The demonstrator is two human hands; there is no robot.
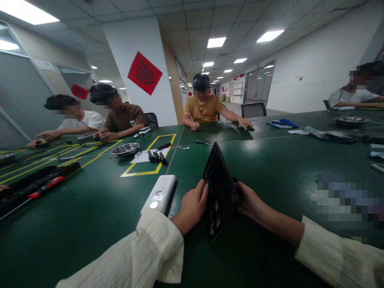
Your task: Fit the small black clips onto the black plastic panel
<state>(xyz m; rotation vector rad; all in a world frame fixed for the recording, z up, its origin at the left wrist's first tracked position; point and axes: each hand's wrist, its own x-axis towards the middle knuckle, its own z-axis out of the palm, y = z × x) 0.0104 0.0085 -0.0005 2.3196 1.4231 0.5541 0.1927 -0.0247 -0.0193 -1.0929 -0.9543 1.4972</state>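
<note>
A flat black tablet (220, 196) stands on edge in front of me, its glossy dark face turned to the left. My left hand (195, 204) is closed on its near left side, thumb against the face. From the right, my right hand (250, 202) grips the back of the tablet, which hides some of its fingers. Beside my left wrist lies a white power bank (159, 194) with a handwritten label, partly covered by my sleeve.
Yellow tape frames a sheet of paper (138, 157) carrying small black parts (157, 157); a metal bowl (126, 149) stands beside it. Pliers (203, 141) lie farther back. At left is a black tray (36, 184) with a red-handled screwdriver (55, 182). Several people sit around the green table (270, 160).
</note>
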